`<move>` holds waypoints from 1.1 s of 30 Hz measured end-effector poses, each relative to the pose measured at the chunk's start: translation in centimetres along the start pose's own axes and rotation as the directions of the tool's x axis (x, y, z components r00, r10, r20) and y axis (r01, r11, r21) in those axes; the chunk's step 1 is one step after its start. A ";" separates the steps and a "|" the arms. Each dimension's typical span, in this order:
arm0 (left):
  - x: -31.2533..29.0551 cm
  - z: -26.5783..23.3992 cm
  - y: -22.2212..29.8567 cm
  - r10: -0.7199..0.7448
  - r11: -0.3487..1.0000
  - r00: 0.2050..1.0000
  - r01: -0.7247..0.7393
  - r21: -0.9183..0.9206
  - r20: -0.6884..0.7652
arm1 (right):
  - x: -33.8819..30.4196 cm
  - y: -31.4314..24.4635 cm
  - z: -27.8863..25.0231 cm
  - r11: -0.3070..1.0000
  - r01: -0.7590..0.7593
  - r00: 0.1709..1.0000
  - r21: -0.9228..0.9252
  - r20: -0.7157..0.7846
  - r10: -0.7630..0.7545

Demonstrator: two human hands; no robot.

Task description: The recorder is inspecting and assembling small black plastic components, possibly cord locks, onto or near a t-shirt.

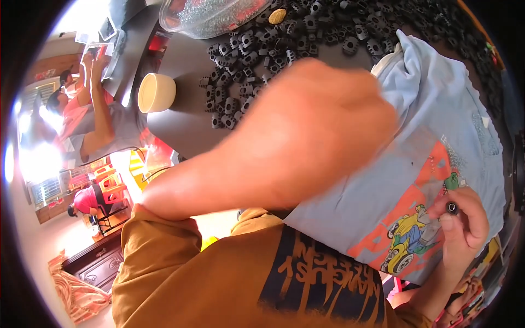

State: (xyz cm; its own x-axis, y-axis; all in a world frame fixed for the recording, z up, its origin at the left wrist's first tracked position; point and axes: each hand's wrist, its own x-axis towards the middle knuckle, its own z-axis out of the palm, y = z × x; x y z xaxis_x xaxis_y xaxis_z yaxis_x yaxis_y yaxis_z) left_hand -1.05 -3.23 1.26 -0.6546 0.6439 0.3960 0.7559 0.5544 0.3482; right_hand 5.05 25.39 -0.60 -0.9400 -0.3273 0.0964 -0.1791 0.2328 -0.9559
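My left hand (333, 120), blurred by motion, reaches across the middle above a light-blue printed cloth (437, 93). It looks curled like a fist, with its back up; whatever it may hold is hidden. At the lower right my right hand (465, 224) pinches a small black round part (451, 208) with a hole in its end between thumb and fingers. The cloth, with an orange and yellow cartoon print, lies under that hand. Beyond my left hand, many loose black toothed plastic parts (322, 41) are spread over the dark table (188, 123).
A cream cup (157, 93) stands left of the black parts. Behind it is a clear plastic tub (186, 24) of small shiny metal pieces. A small tan oval thing (277, 16) lies among the parts. Another person (90, 120) sits at the left; one in pink (90, 201) is farther off.
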 end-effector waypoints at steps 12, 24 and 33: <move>-3.6 -2.2 -3.7 -0.285 0.915 0.958 0.276 0.295 -0.010 | -0.3 0.0 0.6 0.988 -0.081 0.996 0.129 -0.030 0.085; -0.5 -1.8 -0.5 -0.450 0.786 0.880 0.471 -0.400 0.153 | 0.0 -0.8 1.7 0.977 -0.087 0.989 0.197 -0.100 0.108; 3.8 0.9 4.6 -0.194 0.498 0.875 0.477 -0.724 0.443 | 0.4 -0.9 1.7 0.974 0.050 0.999 0.220 -0.015 -0.048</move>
State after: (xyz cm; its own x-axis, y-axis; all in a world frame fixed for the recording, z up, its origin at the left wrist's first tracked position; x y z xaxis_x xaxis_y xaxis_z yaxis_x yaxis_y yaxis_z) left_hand -0.06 2.21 3.59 -0.7175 0.6897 -0.0975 0.0609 0.2015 0.9776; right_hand 5.30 23.46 -0.22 -0.9344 -0.3248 0.1465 -0.1581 0.0093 -0.9874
